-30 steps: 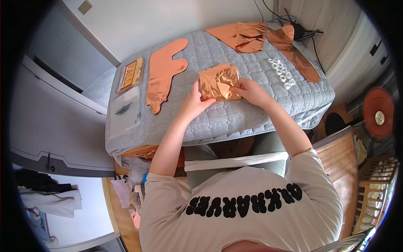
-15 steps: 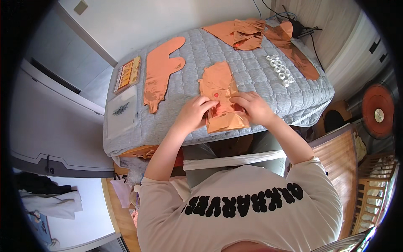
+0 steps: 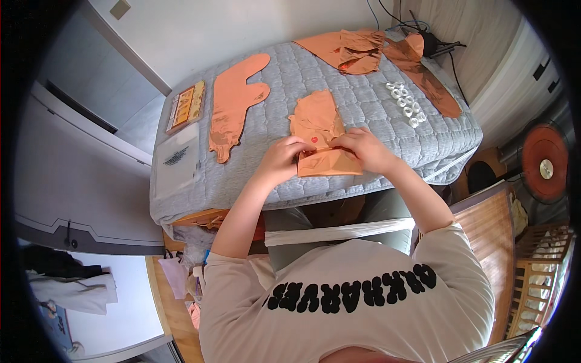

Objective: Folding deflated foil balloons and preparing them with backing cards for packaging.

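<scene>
Right now both hands pinch the same flat copper foil balloon (image 3: 319, 136), which lies on a grey quilted pad (image 3: 284, 78) near the middle of its near edge. Fingers of the left hand (image 3: 279, 160) are curled shut on the balloon's left side, thumb on top; fingers of the right hand (image 3: 362, 148) are closed on its right side, pressing a fold where a small red dot (image 3: 313, 139) shows between the two hands. Part of the balloon nearest the person is folded into a flat band that juts a little past the pad's near edge, while the rest stretches away toward the pad's middle. Left of the hands, well apart, a long copper letter balloon (image 3: 237, 100) lies flat, running from the far edge toward the near left. Beyond it, at the pad's left edge, sit a flat yellow-and-red packet (image 3: 186, 106) and, nearer the person, a clear plastic sleeve (image 3: 177, 158). Toward the far right corner lies a crumpled heap of copper foil (image 3: 351, 49), with a long foil strip (image 3: 426, 75) running down the right edge. Between that strip and the held balloon lies a cluster of small white rings (image 3: 407, 103). Black cables (image 3: 439, 43) trail off the far right corner.
</scene>
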`<action>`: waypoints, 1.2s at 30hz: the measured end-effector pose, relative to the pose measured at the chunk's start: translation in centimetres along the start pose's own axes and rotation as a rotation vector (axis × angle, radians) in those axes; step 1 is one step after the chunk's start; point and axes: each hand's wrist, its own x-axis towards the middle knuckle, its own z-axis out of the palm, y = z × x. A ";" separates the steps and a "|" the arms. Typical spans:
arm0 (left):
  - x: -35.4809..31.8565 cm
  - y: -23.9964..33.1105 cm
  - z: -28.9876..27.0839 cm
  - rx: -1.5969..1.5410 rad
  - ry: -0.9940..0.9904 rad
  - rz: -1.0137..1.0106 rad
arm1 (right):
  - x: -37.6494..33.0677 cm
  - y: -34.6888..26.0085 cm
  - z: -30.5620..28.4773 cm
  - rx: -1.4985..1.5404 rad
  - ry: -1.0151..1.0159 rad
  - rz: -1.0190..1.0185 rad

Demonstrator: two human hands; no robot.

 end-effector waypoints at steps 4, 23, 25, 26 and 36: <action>0.5 1.1 -0.5 0.001 0.006 -0.259 | 1.1 0.8 -0.7 -0.035 -0.136 0.135; 2.3 -1.8 -2.0 -0.407 -0.044 -0.681 | 6.4 4.0 0.0 0.484 -0.156 0.556; 2.0 -2.0 -2.7 -0.468 -0.066 -0.676 | 6.7 3.6 -0.5 0.450 -0.200 0.571; 1.8 -2.1 -3.0 -0.528 -0.086 -0.669 | 6.8 3.4 -0.6 0.457 -0.213 0.575; 0.3 -0.8 -2.1 -0.429 0.116 -0.590 | 7.0 3.6 -0.4 0.390 -0.240 0.585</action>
